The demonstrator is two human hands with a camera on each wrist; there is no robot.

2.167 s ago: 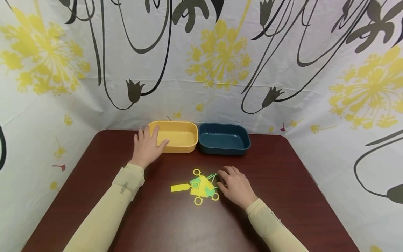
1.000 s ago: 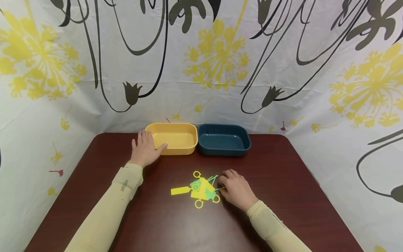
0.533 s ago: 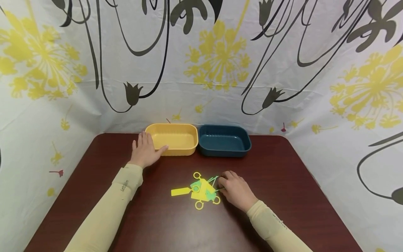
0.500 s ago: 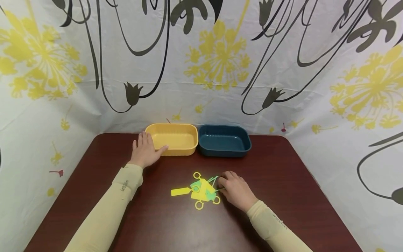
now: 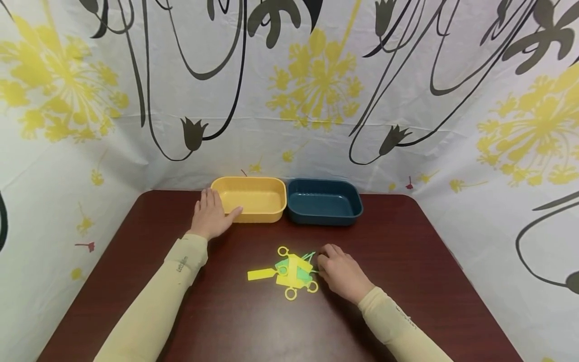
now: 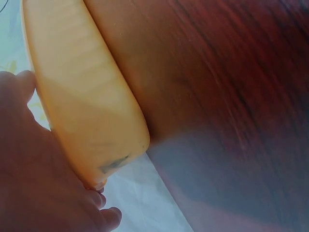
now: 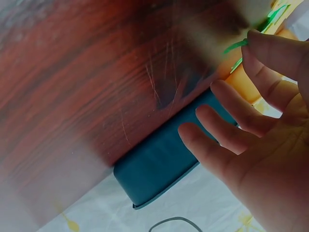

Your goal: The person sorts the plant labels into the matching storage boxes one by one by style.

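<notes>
In the head view my left hand (image 5: 210, 216) rests with straight fingers on the left end of the yellow tray (image 5: 260, 218), its thumb over the front rim. The left wrist view shows its fingers along the rim. A small pile of yellow tags (image 5: 261, 274) with ring loops and green tags (image 5: 305, 275) with thin straps lies mid-table. At its right side my right hand (image 5: 341, 269) is bent low over the table. Thumb and index finger pinch a green strap (image 7: 235, 46) in the right wrist view, the other fingers loosely bent.
A dark blue tray (image 5: 323, 219) stands directly right of the yellow one, both at the back edge of the dark red-brown table (image 5: 253, 327). Behind them hangs a white patterned cloth (image 5: 253, 100), which also runs along both sides.
My right fingers have closed onto a green strap. In the pile, the upper yellow tag has turned slightly and more green shows beneath. My left hand has settled a little lower on the yellow tray's end.
</notes>
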